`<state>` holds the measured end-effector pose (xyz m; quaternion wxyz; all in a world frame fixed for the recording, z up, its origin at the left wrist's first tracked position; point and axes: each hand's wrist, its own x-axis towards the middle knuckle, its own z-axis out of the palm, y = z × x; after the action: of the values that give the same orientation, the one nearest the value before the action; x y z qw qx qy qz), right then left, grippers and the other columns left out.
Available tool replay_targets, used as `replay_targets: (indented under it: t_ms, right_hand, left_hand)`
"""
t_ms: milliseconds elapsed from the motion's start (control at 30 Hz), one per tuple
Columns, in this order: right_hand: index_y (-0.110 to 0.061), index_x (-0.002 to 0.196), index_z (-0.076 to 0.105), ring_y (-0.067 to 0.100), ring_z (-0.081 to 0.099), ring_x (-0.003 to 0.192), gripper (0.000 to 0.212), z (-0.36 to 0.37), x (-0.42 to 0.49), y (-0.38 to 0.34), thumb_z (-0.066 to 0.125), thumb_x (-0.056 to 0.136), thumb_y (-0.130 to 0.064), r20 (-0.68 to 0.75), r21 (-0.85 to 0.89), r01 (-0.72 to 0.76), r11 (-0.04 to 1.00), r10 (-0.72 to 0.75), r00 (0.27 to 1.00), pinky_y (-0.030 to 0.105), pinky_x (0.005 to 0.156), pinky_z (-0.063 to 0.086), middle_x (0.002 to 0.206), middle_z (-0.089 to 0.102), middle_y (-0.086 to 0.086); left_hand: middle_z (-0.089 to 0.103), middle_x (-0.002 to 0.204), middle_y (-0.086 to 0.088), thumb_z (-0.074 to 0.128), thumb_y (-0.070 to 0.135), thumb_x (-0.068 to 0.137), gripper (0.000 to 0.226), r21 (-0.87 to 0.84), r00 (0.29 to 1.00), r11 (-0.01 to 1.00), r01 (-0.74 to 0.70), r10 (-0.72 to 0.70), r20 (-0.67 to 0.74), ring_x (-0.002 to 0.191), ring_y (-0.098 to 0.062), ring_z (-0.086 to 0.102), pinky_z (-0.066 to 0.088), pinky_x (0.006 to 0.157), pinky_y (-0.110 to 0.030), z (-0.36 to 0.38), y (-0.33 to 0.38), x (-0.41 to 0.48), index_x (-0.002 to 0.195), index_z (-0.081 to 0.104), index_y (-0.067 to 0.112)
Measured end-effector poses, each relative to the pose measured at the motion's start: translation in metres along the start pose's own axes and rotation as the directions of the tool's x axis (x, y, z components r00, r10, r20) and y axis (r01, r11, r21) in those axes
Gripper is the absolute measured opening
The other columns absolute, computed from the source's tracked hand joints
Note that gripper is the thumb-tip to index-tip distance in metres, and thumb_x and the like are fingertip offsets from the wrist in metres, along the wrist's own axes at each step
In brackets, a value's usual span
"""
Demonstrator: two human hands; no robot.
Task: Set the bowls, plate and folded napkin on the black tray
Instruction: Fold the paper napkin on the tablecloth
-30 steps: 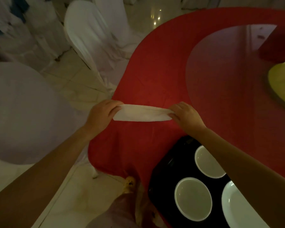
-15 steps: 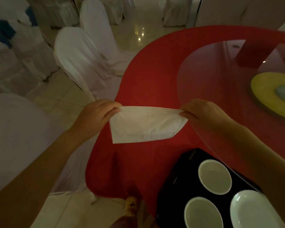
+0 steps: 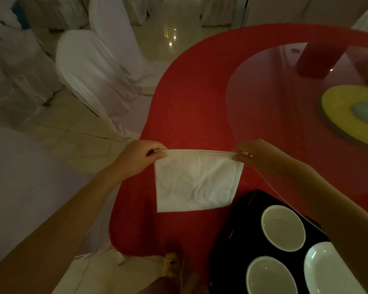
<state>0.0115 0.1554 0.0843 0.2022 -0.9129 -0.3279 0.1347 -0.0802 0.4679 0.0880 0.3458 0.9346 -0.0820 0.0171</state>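
Nearest the viewer, the black tray (image 3: 227,247) is seen at the lower right, resting on the tabletop (image 3: 189,98) at its near edge; two white bowls (image 3: 283,227) are already set on it, one behind the other, and a white plate (image 3: 331,270) lies just to the right of the nearer bowl, partly cut off by the frame and by the right forearm. The tray's left strip is bare. Beyond and to the left of the tray, the napkin (image 3: 197,183) is held up in the air above the red cloth, hanging as a folded sheet with its long upper edge stretched level from left to right. The left hand (image 3: 140,160) is closed on the upper left corner, thumb and fingers (image 3: 157,154) pinching the cloth; the right hand (image 3: 255,154) pinches the upper right corner likewise. The napkin's lower right corner hangs just beside the tray's far left corner, so the tray lies down and to the right of the fingers, nearer the right hand. It is judged that more folding may be needed before the napkin is laid down, and that the bowls leave only the tray's left side free. Farther off, a glass turntable (image 3: 285,102) with a yellow disc (image 3: 348,111) lies beyond the tray to the right, and white-covered chairs (image 3: 89,66) stand well to the left.
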Motion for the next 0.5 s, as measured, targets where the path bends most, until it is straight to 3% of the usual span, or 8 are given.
replay_targets:
  t_ms: [100, 167, 233, 400, 500]
  right_hand:
    - [-0.014, 0.095, 0.066, 0.020, 0.063, 0.079, 0.015, 0.021, 0.028, 0.013, 0.056, 0.090, -0.025, -0.029, 0.002, -0.099, 0.995, 0.099, 0.995, 0.033, 0.069, 0.050, 0.085, 0.067, 0.002]
    - [-0.014, 0.094, 0.067, 0.022, 0.063, 0.081, 0.015, 0.033, 0.046, 0.020, 0.055, 0.090, -0.023, -0.065, -0.005, -0.152, 0.988, 0.151, 0.986, 0.035, 0.071, 0.050, 0.087, 0.067, 0.003]
    - [-0.013, 0.094, 0.067, 0.022, 0.062, 0.081, 0.015, 0.045, 0.062, 0.024, 0.054, 0.089, -0.019, -0.091, -0.016, -0.205, 0.979, 0.203, 0.975, 0.034, 0.068, 0.049, 0.090, 0.068, 0.004]
    - [-0.007, 0.095, 0.066, 0.028, 0.063, 0.082, 0.019, 0.067, 0.091, 0.033, 0.049, 0.090, -0.012, -0.091, -0.017, -0.322, 0.946, 0.320, 0.943, 0.044, 0.075, 0.054, 0.093, 0.068, 0.010]
    - [-0.006, 0.091, 0.067, 0.026, 0.064, 0.075, 0.020, 0.075, 0.101, 0.038, 0.048, 0.090, -0.010, -0.121, 0.044, -0.333, 0.942, 0.336, 0.934, 0.040, 0.071, 0.055, 0.086, 0.068, 0.011]
  left_hand:
    - [0.057, 0.048, 0.017, 0.062, 0.017, 0.086, 0.013, -0.005, 0.992, 0.993, 0.115, -0.114, 0.056, 0.043, 0.003, 0.055, 0.041, 0.046, -0.007, 0.013, -0.028, 0.028, 0.094, 0.069, 0.010]
    - [0.057, 0.045, 0.010, 0.060, 0.013, 0.086, 0.010, -0.015, 0.977, 0.979, 0.204, -0.203, 0.061, 0.037, -0.003, 0.054, 0.045, 0.041, -0.014, 0.024, -0.046, 0.046, 0.092, 0.067, 0.010]
    - [0.061, 0.051, -0.001, 0.058, 0.009, 0.087, 0.009, -0.052, 0.956, 0.956, 0.288, -0.284, 0.077, 0.041, -0.012, 0.060, 0.052, 0.044, -0.027, 0.034, -0.061, 0.062, 0.092, 0.066, 0.008]
    - [0.066, 0.074, -0.021, 0.052, -0.003, 0.086, 0.012, -0.159, 0.913, 0.900, 0.406, -0.394, 0.100, 0.051, -0.012, 0.065, 0.058, 0.052, -0.028, 0.060, -0.095, 0.086, 0.093, 0.062, -0.004]
    - [0.069, 0.085, -0.027, 0.053, -0.007, 0.083, 0.014, -0.194, 0.908, 0.887, 0.419, -0.410, 0.089, 0.063, -0.021, 0.067, 0.059, 0.061, -0.033, 0.071, -0.112, 0.093, 0.091, 0.064, -0.002]
